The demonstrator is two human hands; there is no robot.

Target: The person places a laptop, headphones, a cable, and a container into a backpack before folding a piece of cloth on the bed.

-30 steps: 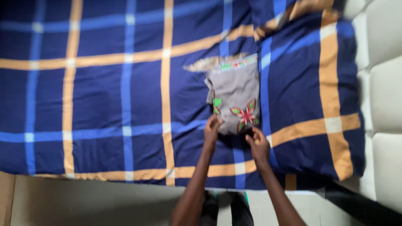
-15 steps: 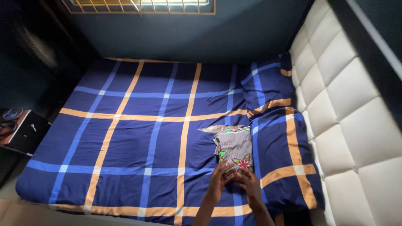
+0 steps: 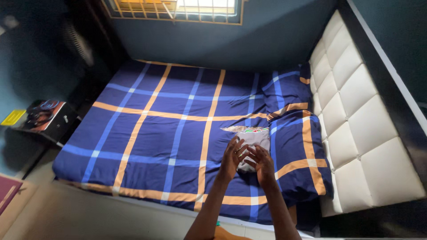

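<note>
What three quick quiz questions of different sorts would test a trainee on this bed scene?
1. True or false: both hands are raised, open and empty, over the folded grey garment.
2. What lies just right of the garment? A) pillows B) a laundry basket C) a chair
3. Fill in: the bedspread is dark blue with light blue and ____ stripes.

Key: 1 true: the left hand and right hand hold nothing. 2 A: two pillows in matching covers, by the white padded headboard. 3 orange.
</note>
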